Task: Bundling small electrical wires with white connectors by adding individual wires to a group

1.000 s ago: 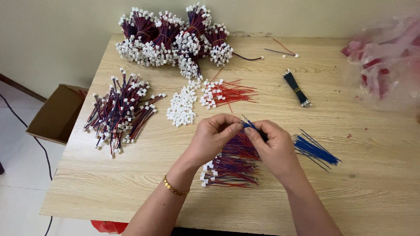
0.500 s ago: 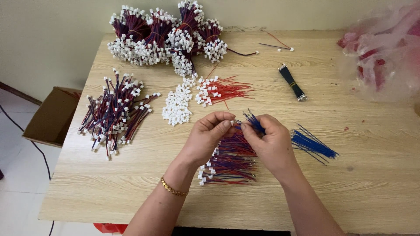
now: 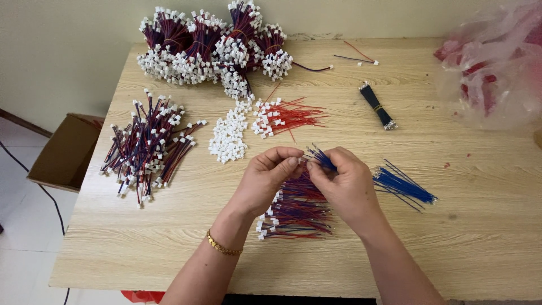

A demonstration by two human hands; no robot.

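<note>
Both hands w/ blue wires — over red-blue bundle

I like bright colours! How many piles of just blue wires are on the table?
1: the loose blue wires lie right of the right hand. That hand also pinches a few; more may be hidden beneath the hands.

Soft, even daylight falls over my tabletop; my hands cast only faint shadows. No glare on the wood. Everything looks sharp at the middle, while the plastic bag at the far right corner blurs slightly.
</note>
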